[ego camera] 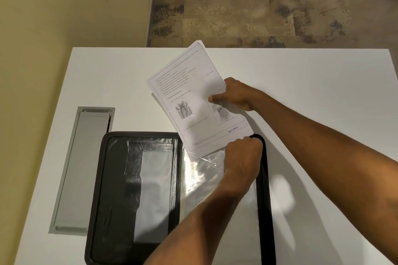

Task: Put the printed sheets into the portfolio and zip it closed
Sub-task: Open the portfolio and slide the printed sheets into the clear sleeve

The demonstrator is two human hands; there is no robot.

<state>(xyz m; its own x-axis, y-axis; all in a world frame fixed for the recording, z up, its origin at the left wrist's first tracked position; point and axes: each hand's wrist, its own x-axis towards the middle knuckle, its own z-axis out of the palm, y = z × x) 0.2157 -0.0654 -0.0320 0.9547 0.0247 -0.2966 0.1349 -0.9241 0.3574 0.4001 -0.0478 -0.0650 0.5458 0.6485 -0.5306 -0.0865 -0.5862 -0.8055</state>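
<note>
White table (312,92) spreads wide far and right of the open black portfolio (112,178), which lies at the near edge, just right of a grey recessed hatch (81,168). Printed sheets (189,92) tilt above its far right corner, their near edge meeting the clear plastic sleeve (206,178). The right hand (237,92) pinches their right edge, thumb on top; the left hand (243,155) curls tightly at the sleeve's far edge, and I cannot tell what it holds.

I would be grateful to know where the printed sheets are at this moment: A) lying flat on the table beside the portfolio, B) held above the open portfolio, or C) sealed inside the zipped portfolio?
B: the right hand grips the printed sheets over the open portfolio, their lower edge at the clear sleeve beside the left hand.
</note>
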